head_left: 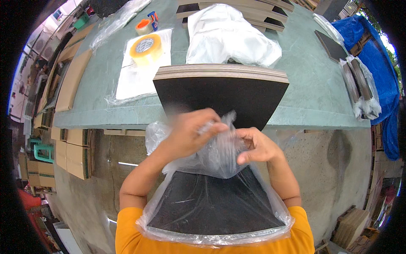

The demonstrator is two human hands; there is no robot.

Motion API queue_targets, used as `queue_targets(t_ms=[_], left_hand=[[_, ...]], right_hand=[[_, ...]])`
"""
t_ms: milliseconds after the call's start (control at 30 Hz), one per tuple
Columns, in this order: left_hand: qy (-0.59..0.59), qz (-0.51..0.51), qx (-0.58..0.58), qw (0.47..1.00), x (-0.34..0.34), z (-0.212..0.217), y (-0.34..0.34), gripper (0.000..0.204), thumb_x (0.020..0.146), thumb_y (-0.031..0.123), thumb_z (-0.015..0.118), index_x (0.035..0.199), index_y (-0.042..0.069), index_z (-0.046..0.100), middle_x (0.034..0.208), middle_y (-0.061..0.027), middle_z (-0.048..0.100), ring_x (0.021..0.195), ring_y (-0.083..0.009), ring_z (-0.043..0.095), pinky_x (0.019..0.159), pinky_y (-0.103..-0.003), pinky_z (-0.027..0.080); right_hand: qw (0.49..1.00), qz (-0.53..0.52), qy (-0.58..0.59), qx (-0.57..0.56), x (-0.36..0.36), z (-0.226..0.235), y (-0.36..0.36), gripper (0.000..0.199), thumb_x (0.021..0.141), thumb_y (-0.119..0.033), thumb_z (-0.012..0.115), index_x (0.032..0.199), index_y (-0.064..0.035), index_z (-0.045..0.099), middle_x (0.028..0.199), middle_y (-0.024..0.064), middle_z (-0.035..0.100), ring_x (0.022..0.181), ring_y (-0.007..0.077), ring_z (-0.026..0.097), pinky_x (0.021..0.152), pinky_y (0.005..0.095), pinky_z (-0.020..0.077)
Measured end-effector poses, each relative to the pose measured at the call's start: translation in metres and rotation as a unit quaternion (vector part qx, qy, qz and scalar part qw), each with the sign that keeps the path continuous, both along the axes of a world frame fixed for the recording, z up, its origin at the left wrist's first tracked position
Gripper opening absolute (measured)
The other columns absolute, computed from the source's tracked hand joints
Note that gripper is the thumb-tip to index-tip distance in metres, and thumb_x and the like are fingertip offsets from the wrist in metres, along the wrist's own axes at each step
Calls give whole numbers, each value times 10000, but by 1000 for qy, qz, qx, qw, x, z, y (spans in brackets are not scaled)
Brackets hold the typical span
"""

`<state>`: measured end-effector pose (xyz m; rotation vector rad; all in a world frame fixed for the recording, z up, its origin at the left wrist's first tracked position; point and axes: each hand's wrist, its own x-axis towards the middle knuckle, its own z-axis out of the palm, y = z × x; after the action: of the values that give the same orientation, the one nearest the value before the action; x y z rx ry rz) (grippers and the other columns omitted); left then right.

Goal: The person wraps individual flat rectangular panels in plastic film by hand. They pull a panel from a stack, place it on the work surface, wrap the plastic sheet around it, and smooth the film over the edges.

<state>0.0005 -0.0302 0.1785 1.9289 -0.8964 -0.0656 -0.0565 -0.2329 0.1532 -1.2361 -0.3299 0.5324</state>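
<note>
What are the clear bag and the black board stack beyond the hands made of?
The clear bag looks like thin, glossy plastic film: it wrinkles and catches light. The board stack seems fibreboard or dense cardboard, matte black on its face, with bare tan edges.

The bag (211, 160) is gleaming like crinkled plastic over a smooth board (211, 205). The tape (148, 58) is looking glossy; the shirt (303, 228) is showing matt cloth.

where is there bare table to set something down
The table is bare between the black board stack and the plastic-wrapped bundle at right. Another patch lies left of the white sheet under the tape roll. Crowded: behind the stack, at the white wrapping, and before it, at the plastic bag.
</note>
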Motion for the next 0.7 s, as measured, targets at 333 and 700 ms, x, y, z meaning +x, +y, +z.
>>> queue_targets(t_ms=[333,700], left_hand=[[221,-35,-12,975,-1,-26,-3,287,726,303,646,764,27,575,662,-43,565,615,-110,517,539,-262,401],[159,-3,13,987,-6,-21,-7,211,687,176,692,708,2,575,627,-39,562,586,-77,485,539,-230,387]], right_hand=[[992,-55,50,-105,-17,-5,-11,157,712,-31,650,851,2,585,752,17,599,713,70,547,642,222,446],[975,-150,69,-148,-9,-13,-7,219,733,-166,657,825,23,597,698,25,582,630,71,517,568,212,420]])
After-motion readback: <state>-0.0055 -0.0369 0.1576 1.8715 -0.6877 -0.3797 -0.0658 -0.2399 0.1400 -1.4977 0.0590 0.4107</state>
